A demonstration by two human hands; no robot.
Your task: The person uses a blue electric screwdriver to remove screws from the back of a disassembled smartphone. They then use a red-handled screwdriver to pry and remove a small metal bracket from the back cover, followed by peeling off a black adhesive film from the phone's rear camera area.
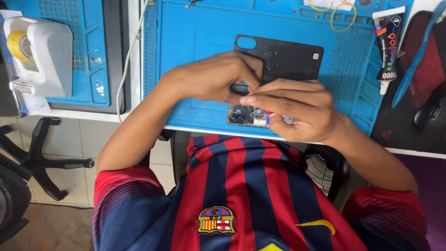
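Note:
An opened phone (245, 116) lies on the blue work mat (186, 42) near the table's front edge, its camera module and inner parts showing. Both hands meet just above it. My left hand (213, 76) pinches a small dark part (239, 88) between thumb and fingers. My right hand (297, 109) is curled over the phone's right half and grips a thin tool, of which only a red bit (268, 112) shows. The phone's black back cover (285, 58) rests flat on the mat just behind the hands.
A white tape dispenser (39, 53) stands on a second blue mat at the left. A glue tube (388, 46), a blue plastic tool (418, 56) and yellow rubber bands (344, 16) lie at the back right. A white cable (127, 60) runs between the mats. A chair base (42, 158) stands on the floor.

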